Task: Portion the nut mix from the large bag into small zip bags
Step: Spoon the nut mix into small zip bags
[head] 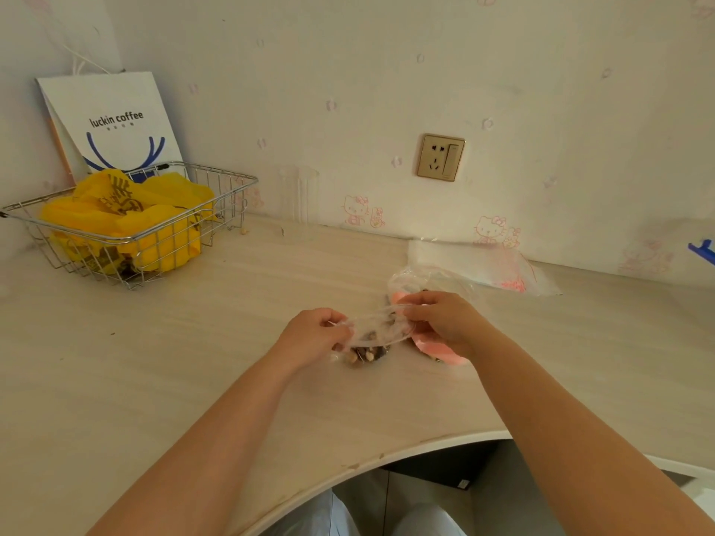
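Head view: left hand (315, 334) and right hand (435, 321) each pinch one end of small zip bag (371, 334) mouth, fingers curled on plastic; grip closed on bag both sides. Nut mix (365, 355) sits in bag bottom, below and between hands, resting on desk (193, 342). Large bag (429, 282) lies just behind right hand. Likely sealing step: press strip evenly end to end, keep nuts clear of zip.

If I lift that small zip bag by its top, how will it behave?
The small zip bag looks like thin, clear film, so it is probably floppy. Nuts sit at its bottom, so it would likely hang bottom-heavy. Both hands, left hand and right hand, pinch its top.
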